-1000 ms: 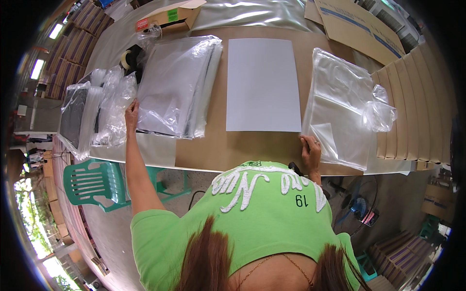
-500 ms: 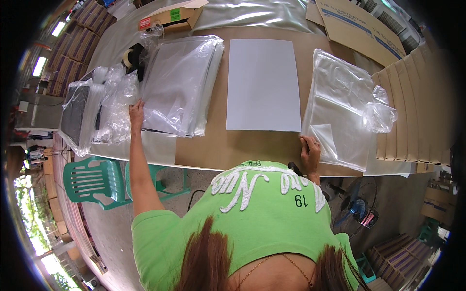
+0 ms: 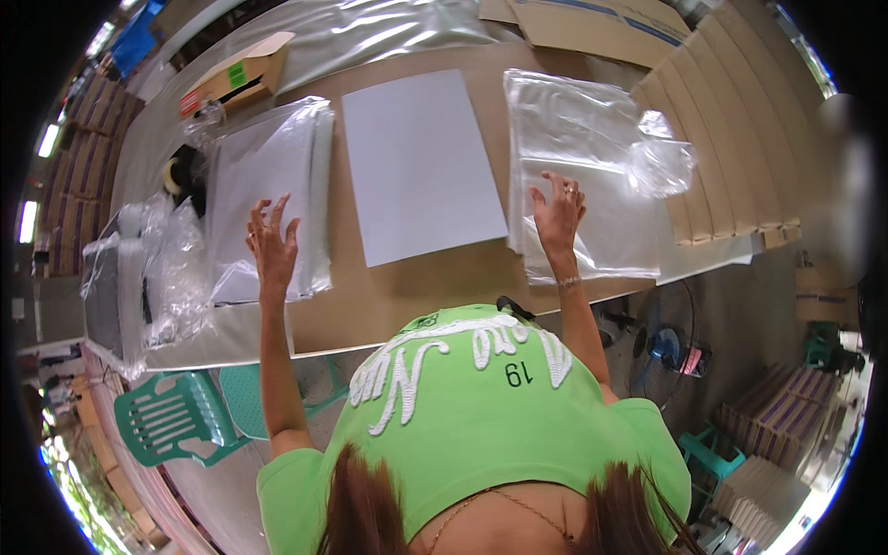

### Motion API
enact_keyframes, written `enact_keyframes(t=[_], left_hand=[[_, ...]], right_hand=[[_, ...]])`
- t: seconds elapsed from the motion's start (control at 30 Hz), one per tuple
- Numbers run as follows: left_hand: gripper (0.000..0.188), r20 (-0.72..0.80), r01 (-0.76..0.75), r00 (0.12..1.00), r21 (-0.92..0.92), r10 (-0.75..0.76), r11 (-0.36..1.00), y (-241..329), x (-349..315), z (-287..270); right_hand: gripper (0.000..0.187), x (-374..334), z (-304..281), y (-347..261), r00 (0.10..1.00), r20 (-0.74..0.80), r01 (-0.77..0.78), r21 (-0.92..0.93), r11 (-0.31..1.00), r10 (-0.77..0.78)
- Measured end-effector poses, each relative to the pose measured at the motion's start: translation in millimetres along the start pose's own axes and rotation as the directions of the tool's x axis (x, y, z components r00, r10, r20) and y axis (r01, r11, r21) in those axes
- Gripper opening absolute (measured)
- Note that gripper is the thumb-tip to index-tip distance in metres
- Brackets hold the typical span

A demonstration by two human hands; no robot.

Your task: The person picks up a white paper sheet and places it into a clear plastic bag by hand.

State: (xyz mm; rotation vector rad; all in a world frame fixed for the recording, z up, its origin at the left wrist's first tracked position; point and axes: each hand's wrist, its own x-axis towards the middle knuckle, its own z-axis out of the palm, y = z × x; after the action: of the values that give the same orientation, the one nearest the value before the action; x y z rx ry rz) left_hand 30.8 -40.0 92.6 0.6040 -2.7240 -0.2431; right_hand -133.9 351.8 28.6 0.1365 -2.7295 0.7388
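A large sheet of white board lies on brown cardboard in the middle of the table. To its left is a stack of boards in clear plastic sleeves. My left hand is over the near part of that stack, fingers spread, holding nothing. Right of the white board lies a pile of flat clear plastic bags. Above the pile, my right hand has its fingers apart and slightly bent, with nothing visible in them. Whether either palm touches what lies under it, I cannot tell.
Crumpled plastic packets and a roll of tape lie at the left. An open carton sits at the back left. Cardboard boxes line the right edge. A green chair and a fan stand near the table.
My left hand has come off the left stack's edge and moved over it. My right hand has moved forward over the plastic bags, and its fingers have spread. The view has turned.
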Motion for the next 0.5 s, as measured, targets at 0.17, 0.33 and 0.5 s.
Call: enact_keyframes(t=[0.17,0.33,0.5], left_hand=[[0.044,0.064,-0.127,0.988,-0.187,0.141,0.974,84.0,3.4,21.9],[0.041,0.088,-0.217,0.957,-0.411,0.275,0.886,124.3,-3.1,44.2],[0.038,0.141,-0.228,0.93,-0.503,0.34,0.833,141.3,-12.8,52.7]], right_hand=[[0.025,31.4,14.5,63.7,0.971,0.147,-0.196,0.056,0.979,0.186],[0.028,55.4,-6.1,87.3,0.972,-0.156,-0.155,0.126,0.98,0.174],[0.042,82.1,-51.4,87.9,0.842,-0.491,-0.339,-0.163,0.927,0.222]])
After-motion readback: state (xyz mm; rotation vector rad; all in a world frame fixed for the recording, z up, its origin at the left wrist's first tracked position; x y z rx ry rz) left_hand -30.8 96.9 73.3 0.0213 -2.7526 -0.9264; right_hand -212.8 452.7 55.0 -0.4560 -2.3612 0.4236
